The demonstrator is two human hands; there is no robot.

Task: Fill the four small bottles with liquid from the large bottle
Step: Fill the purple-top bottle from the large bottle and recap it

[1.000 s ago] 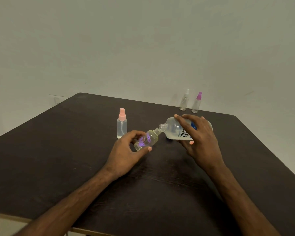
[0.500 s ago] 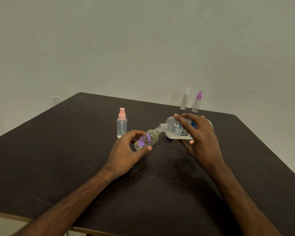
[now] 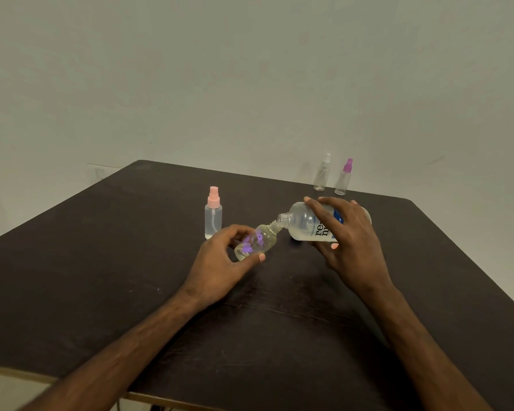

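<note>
My right hand (image 3: 349, 241) grips the large clear bottle (image 3: 304, 222), tipped on its side with its open mouth pointing left. That mouth meets the neck of a small uncapped bottle with purple flowers (image 3: 257, 241), held tilted in my left hand (image 3: 220, 262) just above the table. Some liquid lies in the flowered bottle's low end. A small bottle with a pink spray cap (image 3: 213, 213) stands upright to the left. At the table's far edge stand a white-capped small bottle (image 3: 322, 173) and a purple-capped one (image 3: 344, 178).
Everything sits on a dark brown table (image 3: 101, 262) against a plain pale wall. The table's near edge runs below my forearms, and its right edge slants away at the right.
Both hands and both held bottles have stayed almost still, mouth to neck. The other small bottles have not moved.
</note>
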